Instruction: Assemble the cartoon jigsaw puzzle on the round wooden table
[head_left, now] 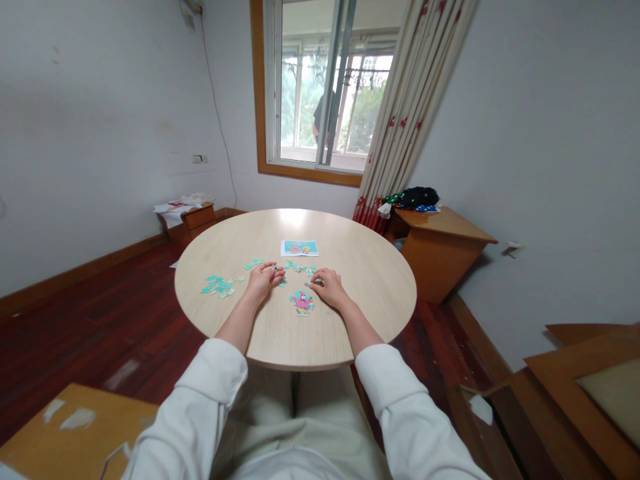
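Observation:
Small jigsaw pieces in teal, pale green and other colours are spread over the round table point(380, 280). My left hand point(263, 279) is half turned up above the table, its curled fingers closed on a small puzzle piece point(275, 268). On the other side, my right hand point(328, 287) pinches a puzzle piece point(316, 283) close to the tabletop. Between my forearms lies a partly joined puzzle section point(302, 303) with a pink figure. Loose pieces point(296, 267) lie beyond and between my hands. Farther left is a larger pile of pieces point(218, 286).
A picture sheet point(299, 248) with a teal scene lies beyond the pieces. A wooden cabinet point(440, 247) topped with dark cloth stands right of the table, and a small cabinet point(196, 219) with papers stands left. A person point(323, 117) shows through the window.

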{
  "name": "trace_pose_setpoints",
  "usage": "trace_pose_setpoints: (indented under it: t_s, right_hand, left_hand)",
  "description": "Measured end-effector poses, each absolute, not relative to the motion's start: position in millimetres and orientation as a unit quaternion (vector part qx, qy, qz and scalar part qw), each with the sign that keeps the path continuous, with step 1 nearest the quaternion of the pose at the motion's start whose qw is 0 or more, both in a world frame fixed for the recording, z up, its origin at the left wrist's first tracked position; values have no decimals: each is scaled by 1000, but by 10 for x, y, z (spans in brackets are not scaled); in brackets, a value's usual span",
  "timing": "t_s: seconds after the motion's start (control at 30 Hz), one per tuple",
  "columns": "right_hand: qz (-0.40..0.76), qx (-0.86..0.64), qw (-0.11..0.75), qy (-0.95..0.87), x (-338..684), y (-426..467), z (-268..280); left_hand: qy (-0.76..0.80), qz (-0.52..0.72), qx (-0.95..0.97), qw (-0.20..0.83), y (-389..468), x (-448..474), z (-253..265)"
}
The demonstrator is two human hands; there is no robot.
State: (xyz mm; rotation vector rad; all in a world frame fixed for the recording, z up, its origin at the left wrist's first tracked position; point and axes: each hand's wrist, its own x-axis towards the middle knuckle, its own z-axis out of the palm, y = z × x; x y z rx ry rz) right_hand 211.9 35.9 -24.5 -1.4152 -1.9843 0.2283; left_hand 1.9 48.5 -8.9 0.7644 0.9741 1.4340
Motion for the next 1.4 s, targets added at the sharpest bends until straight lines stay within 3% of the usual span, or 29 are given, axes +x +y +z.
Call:
trace_pose_setpoints:
  t_s: [0.3,0.67,1.03,1.4]
  right_hand:
    - [132,-509,349,-776,2090,289,-175]
    - [134,-456,466,-747,2120,355,-244]
    - [362,-473,673,-440,2242,444,-245]
    - [401,-451,689,-401,2278,499,-282]
  left_hand:
    - [417,611,327,587,464,16,-76]
    - [413,614,324,589,465,21,-76]
    - [415,612,326,589,477,25,-93]
    - [421,605,323,593,463,42,-79]
